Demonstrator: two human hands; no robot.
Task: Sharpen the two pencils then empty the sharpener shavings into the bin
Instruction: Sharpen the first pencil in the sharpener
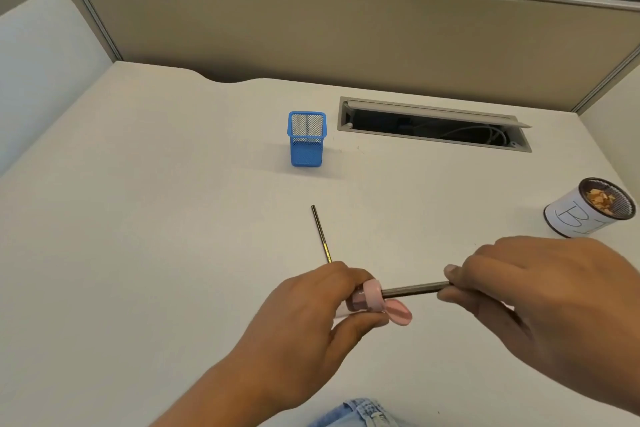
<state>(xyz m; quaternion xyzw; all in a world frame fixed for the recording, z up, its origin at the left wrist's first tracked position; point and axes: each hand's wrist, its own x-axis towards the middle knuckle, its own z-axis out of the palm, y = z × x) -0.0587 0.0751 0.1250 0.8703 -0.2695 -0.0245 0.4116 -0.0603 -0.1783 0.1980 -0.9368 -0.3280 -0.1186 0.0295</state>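
Two pencils, one sharpener, one bin, one blue cup; all places given from the sharpener.

Sharpener: pink, held above the desk in the left hand. Its hinged cap hangs open below and to the right, baring the hole, presumably so the pencil can enter.

Pencil one: dark, lying near level, its tip end inside the sharpener, its shaft running right into the right hand. Held in line with the hole, likely so it can be turned against the blade.

Pencil two: flat on the desk just behind the sharpener, its near end hidden by the left hand. Whether it is sharpened cannot be told.

Bin: round, white-wrapped with handwritten letters, well to the right and behind, upright, with tan shavings already inside. It stands within reach, probably for the later emptying.

Blue cup: mesh, far behind and slightly left, apparently empty.

Left hand: curled closed around the sharpener body, thumb under, fingers over.

Right hand: thumb and fingertips pinched on the pencil shaft, remaining fingers loosely folded; touches nothing else.

Step judged: sharpening of pencil one; emptying not yet done.
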